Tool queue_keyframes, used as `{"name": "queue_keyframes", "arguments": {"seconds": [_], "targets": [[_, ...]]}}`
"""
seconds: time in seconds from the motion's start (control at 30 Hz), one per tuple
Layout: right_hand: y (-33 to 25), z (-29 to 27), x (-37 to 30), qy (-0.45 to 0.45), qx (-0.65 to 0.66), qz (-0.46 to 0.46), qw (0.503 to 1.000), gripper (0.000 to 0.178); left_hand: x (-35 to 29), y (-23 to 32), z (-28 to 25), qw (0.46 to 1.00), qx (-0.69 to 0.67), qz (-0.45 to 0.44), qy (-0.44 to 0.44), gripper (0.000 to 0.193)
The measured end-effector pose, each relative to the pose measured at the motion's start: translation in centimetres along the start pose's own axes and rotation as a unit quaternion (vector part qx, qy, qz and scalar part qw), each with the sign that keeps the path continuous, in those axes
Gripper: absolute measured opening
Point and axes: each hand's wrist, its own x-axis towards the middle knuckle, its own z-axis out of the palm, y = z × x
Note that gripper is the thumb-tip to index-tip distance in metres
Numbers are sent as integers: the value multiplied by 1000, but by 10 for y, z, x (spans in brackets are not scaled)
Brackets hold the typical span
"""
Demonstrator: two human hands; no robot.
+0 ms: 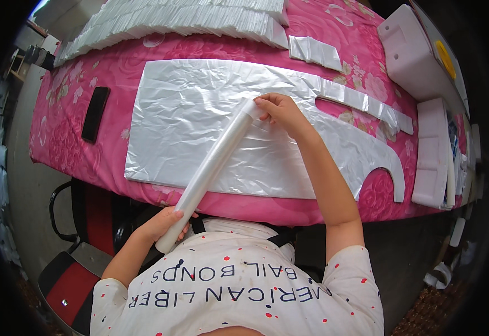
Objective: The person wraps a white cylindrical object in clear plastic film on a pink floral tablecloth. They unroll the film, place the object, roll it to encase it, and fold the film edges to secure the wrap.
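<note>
A long, narrow roll of whitish plastic film [213, 165] slants across the front of my body. Its lower end is wrapped by the fingers of my left hand [169, 223], near the table's front edge. At the upper end, my right hand [281, 112] pinches the film between thumb and fingers. Beneath the roll lies a flat stack of silvery-white plastic vest bags [166, 123], wrinkled on top, with its two handle strips pointing right. Part of the stack is hidden by the roll and my right forearm.
A pink flowered cloth [59, 134] covers the table. A black phone [95, 114] lies at left. Rows of folded white plastic packs [183, 19] fill the far side, with a small folded bundle [314, 51] nearby. White foam boxes [430, 151] stand at right; red-and-black chairs [68, 283] stand lower left.
</note>
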Motion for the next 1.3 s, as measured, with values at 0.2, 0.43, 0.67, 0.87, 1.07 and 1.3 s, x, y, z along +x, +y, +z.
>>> {"name": "queue_keyframes", "arguments": {"seconds": [0.2, 0.43, 0.67, 0.87, 1.07, 1.3], "targets": [[-11, 0, 5, -75, -15, 72, 995, 24, -1, -1, 4, 997, 51, -2, 55, 54], [6, -22, -5, 15, -36, -31, 999, 21, -10, -3, 1, 992, 98, -11, 73, 39], [49, -147, -36, 295, -78, -68, 950, 21, -33, 4, -14, 992, 106, -72, 9, 49], [84, -213, -93, 394, -15, -68, 917, 18, -45, 13, -31, 972, 219, -81, -15, 47], [64, -157, -61, 316, -55, -121, 939, 24, -1, 88, 1, 863, 486, 136, -10, 50], [34, -82, -10, 191, 3, -105, 976, 18, 74, 145, 54, 564, 731, 367, 113, 45]]}}
